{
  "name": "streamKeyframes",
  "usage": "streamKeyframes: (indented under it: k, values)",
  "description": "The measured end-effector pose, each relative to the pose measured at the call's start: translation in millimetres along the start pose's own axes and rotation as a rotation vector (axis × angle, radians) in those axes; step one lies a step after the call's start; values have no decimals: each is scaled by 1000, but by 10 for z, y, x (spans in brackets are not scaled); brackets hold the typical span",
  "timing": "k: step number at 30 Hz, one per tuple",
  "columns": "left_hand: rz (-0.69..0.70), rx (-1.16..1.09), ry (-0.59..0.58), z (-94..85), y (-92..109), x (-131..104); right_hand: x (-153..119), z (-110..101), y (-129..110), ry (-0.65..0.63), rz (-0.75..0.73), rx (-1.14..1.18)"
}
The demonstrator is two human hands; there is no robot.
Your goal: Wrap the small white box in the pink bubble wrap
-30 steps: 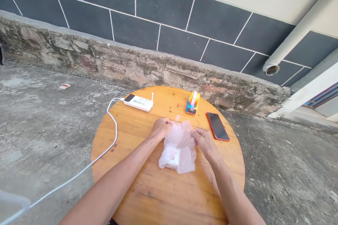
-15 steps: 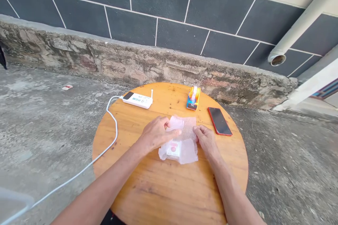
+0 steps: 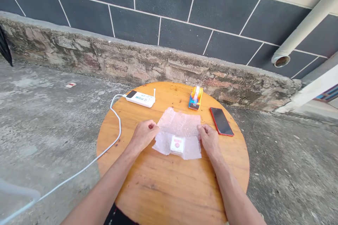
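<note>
A translucent pinkish sheet of bubble wrap point(image 3: 181, 121) lies spread on the round wooden table point(image 3: 169, 186). On its near half sits a small white box point(image 3: 177, 145) with red print on top. My left hand point(image 3: 144, 133) pinches the left edge of the sheet between closed fingers. At the opposite edge, my right hand point(image 3: 209, 137) grips the wrap between thumb and fingers. Neither hand touches the box.
Behind the sheet stands a yellow and blue tape dispenser point(image 3: 195, 97). A red-edged phone point(image 3: 221, 121) lies at the right. Back left is a white power strip-like device point(image 3: 141, 98) with a white cable point(image 3: 119, 123) running off the table. A stone wall base point(image 3: 126, 59) rises beyond.
My left hand has moved left, off the middle of the wrap to its left edge. The far part of the sheet has unfolded wider and flatter. My right hand keeps its hold.
</note>
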State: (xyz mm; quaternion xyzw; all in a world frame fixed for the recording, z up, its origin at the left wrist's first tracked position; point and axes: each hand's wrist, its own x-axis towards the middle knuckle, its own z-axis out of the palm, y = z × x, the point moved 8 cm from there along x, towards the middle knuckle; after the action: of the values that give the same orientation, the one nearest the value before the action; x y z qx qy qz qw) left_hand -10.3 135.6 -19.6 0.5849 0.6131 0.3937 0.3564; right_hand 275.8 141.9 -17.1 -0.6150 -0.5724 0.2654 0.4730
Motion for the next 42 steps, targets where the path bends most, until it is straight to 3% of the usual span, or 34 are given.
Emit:
streamKeyframes:
  k: [5,11,14,18,22,23,24,25,27,29,32,35,39,42]
  values:
    - [-16,-151,47,59,-215,70,-68,-126,-137,39,-14,-22]
    - [0,-234,12,73,-277,79,-300,16,-472,-325,-17,-232]
    - [16,-234,9,63,-263,87,-407,3,-553,-338,-49,-269]
    - [35,-184,43,-20,-172,62,-705,-54,-694,-400,-215,-157]
    - [84,-105,143,-246,131,-156,-1144,-82,-802,-570,-351,-181]
    - [137,-78,160,-300,268,-246,-1235,-86,-819,-587,-375,-219]
    - [281,-4,153,-324,483,-356,-1316,-80,-832,-601,-396,-258]
    - [418,62,113,-307,686,-475,-1387,-61,-838,-618,-413,-298]
    - [643,216,-94,-130,996,-715,-1495,3,-828,-653,-435,-368]
    - [736,361,-274,54,1116,-892,-1559,76,-802,-677,-448,-419]
    - [698,541,-392,201,1028,-974,-1595,145,-765,-685,-457,-449]
    - [612,684,-420,216,768,-960,-1594,142,-725,-679,-439,-443]
    - [509,737,-370,126,430,-912,-1489,46,-689,-588,-406,-412]
    - [471,722,-302,109,321,-903,-1290,-34,-706,-432,-397,-380]
